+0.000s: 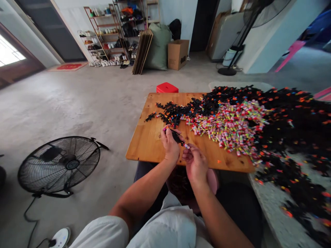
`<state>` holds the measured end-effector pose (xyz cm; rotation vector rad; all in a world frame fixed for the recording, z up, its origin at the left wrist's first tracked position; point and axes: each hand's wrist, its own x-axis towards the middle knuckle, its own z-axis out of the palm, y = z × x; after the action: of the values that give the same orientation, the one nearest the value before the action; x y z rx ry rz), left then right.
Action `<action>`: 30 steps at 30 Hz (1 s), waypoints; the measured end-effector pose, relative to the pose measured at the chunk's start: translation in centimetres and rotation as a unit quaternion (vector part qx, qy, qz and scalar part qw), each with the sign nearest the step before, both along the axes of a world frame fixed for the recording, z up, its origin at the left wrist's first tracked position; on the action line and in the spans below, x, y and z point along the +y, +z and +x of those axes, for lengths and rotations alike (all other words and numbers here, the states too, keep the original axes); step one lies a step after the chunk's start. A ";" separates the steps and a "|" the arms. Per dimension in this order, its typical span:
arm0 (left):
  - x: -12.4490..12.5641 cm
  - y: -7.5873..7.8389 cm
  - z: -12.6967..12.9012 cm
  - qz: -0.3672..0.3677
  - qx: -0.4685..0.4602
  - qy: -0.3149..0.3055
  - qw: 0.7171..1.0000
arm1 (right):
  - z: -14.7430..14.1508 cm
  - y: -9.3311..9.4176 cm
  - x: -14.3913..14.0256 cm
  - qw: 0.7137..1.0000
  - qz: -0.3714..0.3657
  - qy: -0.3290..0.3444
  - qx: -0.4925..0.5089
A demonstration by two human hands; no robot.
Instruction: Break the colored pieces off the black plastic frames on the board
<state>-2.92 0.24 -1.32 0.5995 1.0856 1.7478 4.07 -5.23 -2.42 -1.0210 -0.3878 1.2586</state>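
My left hand (170, 144) is closed around a small black toy gun (177, 137) with an orange tip, just above the near edge of the wooden table (150, 137). At the toy's right end, my right hand (196, 162) pinches a small white-and-pink tube (186, 146), which appears to touch the toy. Beyond my hands lies a heap of similar colourful tubes (230, 127). Black toy guns with orange and blue bits (204, 106) are piled around that heap, and a few loose ones (150, 116) lie toward the table's left side.
More black toys cover a pale surface (269, 203) at the right. A pink container (212, 181) is partly visible below the table edge. A black floor fan (72, 164) stands at the left, and a red stool (167, 87) behind the table. Cardboard box (178, 55) and shoe racks (106, 34) stand farther back.
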 end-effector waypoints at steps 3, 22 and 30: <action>0.4 -1.4 -2.0 -0.003 0.015 -0.055 0.998 | 2.4 -0.8 0.3 0.996 -0.019 0.025 -0.088; 15.1 -4.0 -4.9 -0.171 0.458 -0.183 0.853 | 8.5 -1.5 10.7 0.611 -0.049 0.199 -0.765; 14.3 -4.1 -4.8 -0.174 0.237 -0.213 0.932 | 6.7 -3.1 14.2 0.561 -0.105 0.168 -0.804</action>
<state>-7.72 14.54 -5.39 0.9763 1.4292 1.0228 10.76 9.01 -5.50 -2.2060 -1.9371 0.2374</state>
